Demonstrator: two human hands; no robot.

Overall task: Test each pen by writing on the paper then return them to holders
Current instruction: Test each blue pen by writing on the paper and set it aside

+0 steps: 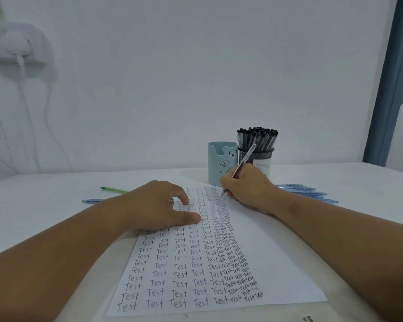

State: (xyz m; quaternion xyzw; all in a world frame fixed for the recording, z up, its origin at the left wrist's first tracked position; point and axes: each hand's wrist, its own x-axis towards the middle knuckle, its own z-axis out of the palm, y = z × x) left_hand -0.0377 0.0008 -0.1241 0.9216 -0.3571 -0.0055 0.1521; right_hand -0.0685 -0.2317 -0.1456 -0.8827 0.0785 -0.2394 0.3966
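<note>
Paper on white table; bare wall behind.

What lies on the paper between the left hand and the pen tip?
In the head view, only columns of handwritten "Test" on the paper lie between the left hand and the pen tip.

White table carrying paper sheet filled with "Test", light-blue bear holder, black mesh holder full of pens, green pen, blue pens lying right.
</note>
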